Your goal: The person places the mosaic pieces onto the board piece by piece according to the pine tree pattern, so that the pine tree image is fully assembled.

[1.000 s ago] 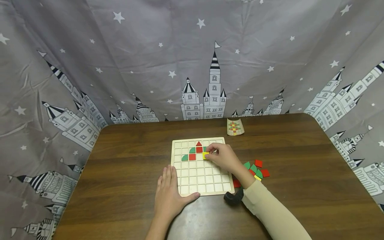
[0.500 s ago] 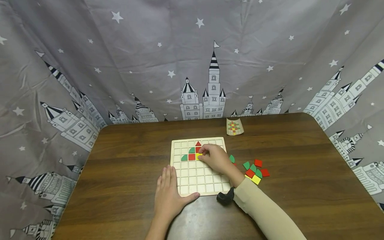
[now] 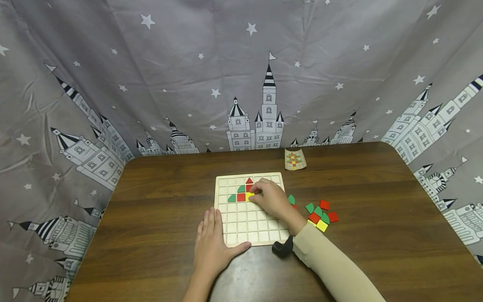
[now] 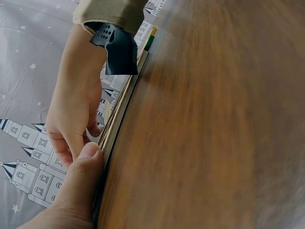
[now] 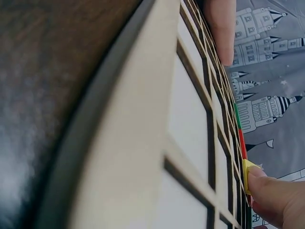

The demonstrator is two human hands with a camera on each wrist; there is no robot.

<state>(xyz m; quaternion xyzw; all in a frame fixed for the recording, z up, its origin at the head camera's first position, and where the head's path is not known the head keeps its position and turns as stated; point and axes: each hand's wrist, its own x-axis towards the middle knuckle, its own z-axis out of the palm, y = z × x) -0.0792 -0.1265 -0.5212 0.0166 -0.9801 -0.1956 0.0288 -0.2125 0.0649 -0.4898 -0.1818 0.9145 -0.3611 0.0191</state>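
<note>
A pale wooden grid board (image 3: pixel 242 227) lies on the table. My right hand (image 3: pixel 272 199) pinches a yellow square tile (image 3: pixel 248 197) between thumb and fingertips, at a cell right of a red square tile (image 3: pixel 241 197). In the right wrist view the yellow tile (image 5: pixel 246 176) stands slightly tilted at the grid, with the thumb against it. Above are a red triangle tile (image 3: pixel 249 180) and another red square; green quarter-round tiles (image 3: pixel 232 199) sit to the left. My left hand (image 3: pixel 213 246) rests along the board's left side, fingers straight, thumb at the front edge. My right hand hides part of the board.
Loose red, green and yellow tiles (image 3: pixel 318 216) lie right of the board, some partly behind the right forearm. A small pattern card (image 3: pixel 295 160) lies near the table's back edge. A grey castle-print curtain (image 3: pixel 181 84) hangs behind the table (image 3: pixel 158 201).
My right hand has moved slightly left, taking the yellow tile to the cell beside the red square; it barely moves in the last half second. The left hand stays put.
</note>
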